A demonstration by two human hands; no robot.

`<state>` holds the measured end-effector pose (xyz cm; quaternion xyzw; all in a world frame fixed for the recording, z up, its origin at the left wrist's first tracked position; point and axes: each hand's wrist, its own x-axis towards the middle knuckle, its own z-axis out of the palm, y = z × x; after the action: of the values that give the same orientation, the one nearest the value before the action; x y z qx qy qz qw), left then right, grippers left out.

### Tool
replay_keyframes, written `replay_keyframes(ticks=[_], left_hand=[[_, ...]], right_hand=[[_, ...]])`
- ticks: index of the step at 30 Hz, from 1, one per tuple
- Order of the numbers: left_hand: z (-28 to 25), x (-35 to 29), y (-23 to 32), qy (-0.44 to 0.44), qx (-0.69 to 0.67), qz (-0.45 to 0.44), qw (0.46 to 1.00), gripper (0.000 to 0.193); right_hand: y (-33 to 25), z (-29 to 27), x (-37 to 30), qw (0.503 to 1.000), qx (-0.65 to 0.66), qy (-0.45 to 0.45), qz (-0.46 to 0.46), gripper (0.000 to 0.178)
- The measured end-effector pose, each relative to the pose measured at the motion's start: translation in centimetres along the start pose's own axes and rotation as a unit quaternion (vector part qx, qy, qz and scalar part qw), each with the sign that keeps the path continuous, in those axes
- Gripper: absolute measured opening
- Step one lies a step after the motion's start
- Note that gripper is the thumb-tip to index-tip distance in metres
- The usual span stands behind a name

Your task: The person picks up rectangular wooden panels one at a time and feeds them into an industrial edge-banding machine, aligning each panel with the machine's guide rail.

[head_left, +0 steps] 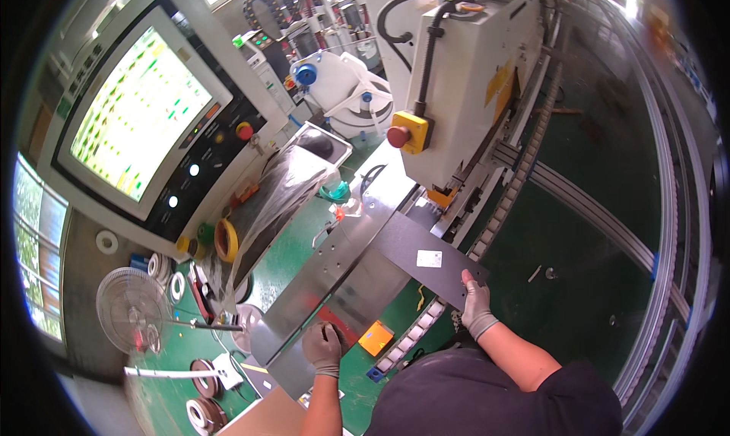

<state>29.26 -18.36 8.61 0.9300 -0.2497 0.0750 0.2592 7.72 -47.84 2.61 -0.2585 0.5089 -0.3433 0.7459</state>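
Note:
A flat dark grey panel [398, 237] with a white label [430, 259] lies at a slant over the metal worktable [304, 280]. My right hand [477, 303], in a grey glove, grips the panel's near right corner, thumb on top and the other fingers mostly hidden below. Also gloved, my left hand [322, 348] is over the table's near edge beside a red strip [338, 326]. Its fingers are curled closed; whatever they hold, if anything, is hidden. The panel's far end reaches toward the white machine [464, 79].
At the left stands a control cabinet with a lit screen [141, 113]. A red stop button [398, 136] juts from the machine. Tape rolls [226, 240], a standing fan [133, 310] and edging rolls [205, 415] are at left. A roller track [414, 337] and orange block [376, 337] lie near the table.

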Motion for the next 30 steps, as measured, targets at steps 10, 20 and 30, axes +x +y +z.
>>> replay_keyframes(ticks=[10,20,30], left_hand=[[1.2,0.6,-0.7,-0.004,-0.015,0.051,0.999,0.02],[1.3,0.3,-0.3,-0.001,0.022,0.034,0.999,0.019],[1.2,0.5,-0.4,-0.008,0.028,0.009,1.0,0.022]], right_hand=[[-2.2,1.5,0.9,0.989,0.101,0.088,-0.06,0.041],[-7.1,0.1,7.4,0.984,0.122,0.066,-0.112,0.047],[-13.6,-0.5,15.6,0.981,0.139,0.058,-0.119,0.037]])
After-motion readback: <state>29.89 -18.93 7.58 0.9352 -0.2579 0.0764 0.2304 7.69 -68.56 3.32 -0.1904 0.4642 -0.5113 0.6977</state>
